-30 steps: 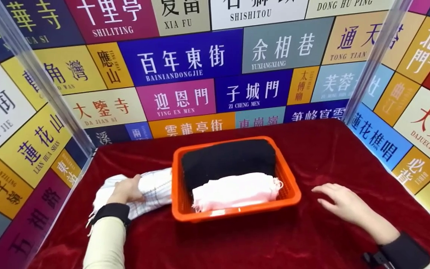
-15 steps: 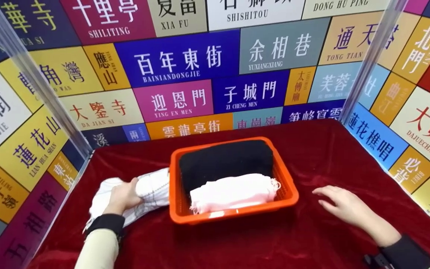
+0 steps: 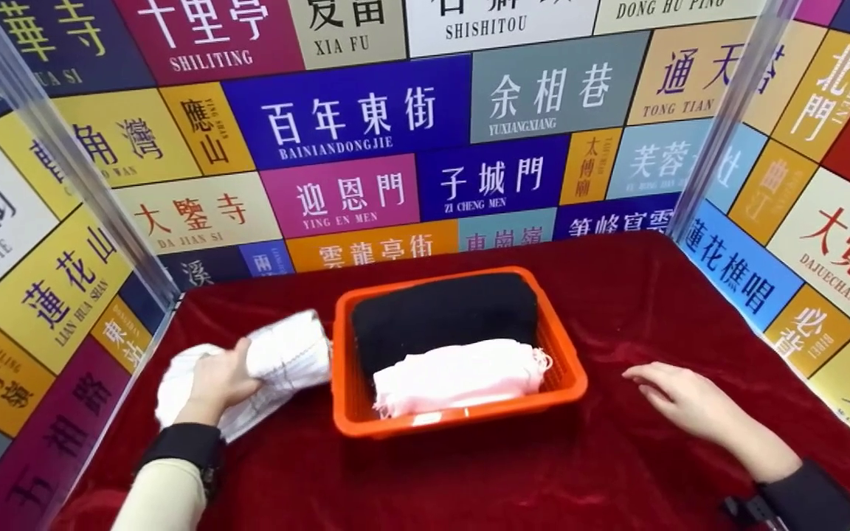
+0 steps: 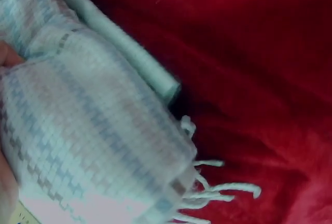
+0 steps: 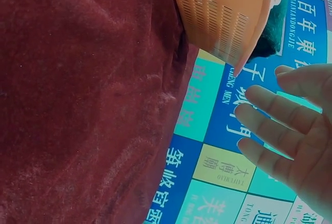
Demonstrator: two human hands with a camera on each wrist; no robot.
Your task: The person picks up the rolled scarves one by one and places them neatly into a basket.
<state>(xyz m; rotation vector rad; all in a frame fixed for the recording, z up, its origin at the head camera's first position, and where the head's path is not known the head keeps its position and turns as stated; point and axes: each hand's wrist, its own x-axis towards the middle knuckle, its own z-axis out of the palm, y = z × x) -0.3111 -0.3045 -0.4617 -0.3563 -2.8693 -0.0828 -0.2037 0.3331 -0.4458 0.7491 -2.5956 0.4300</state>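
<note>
My left hand [image 3: 222, 377] grips a folded white scarf [image 3: 288, 350] with faint checks, left of an orange plastic basket [image 3: 342, 383]. The scarf's right end is lifted close to the basket's side. In the left wrist view the scarf [image 4: 93, 130] shows blue, pink and brown woven stripes and a white fringe; only bits of the fingers [image 4: 8, 55] appear there. Inside the basket, a folded black cloth [image 3: 447, 313] stands behind a pale pink fringed scarf [image 3: 462, 376]. To the right of the basket, my right hand [image 3: 683, 394] holds nothing, its fingers [image 5: 275, 110] extended and apart.
Dark red velvet cloth [image 3: 484, 479] covers the table. Walls [image 3: 366, 103] printed with coloured place-name signs enclose the back and sides, with clear corner posts [image 3: 104, 169] at left and right.
My left hand has shifted a little left with the white scarf, drawing its right end up and slightly away from the basket. The right hand has barely moved.
</note>
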